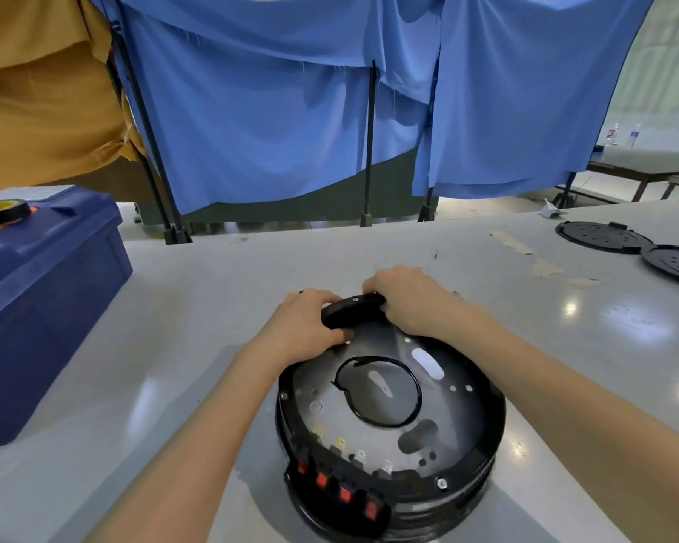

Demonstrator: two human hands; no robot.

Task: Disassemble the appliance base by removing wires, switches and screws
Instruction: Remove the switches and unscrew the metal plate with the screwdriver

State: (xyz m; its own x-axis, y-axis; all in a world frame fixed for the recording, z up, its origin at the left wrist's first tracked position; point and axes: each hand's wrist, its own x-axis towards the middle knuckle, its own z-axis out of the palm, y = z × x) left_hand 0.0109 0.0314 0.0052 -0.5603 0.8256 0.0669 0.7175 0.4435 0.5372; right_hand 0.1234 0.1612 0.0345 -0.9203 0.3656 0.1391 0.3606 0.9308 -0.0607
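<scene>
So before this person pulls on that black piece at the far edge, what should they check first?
1. Grip: ok. The left hand and right hand both hold the black piece, one at each end.
2. Appliance base resting on the table: ok.
3. Black piece free of fasteners: cannot tell; the hands cover its ends.
4. Red switches removed: not ok; four sit in the near rim.
5. Screws removed: not ok; a silver screw sits near the switches.
</scene>
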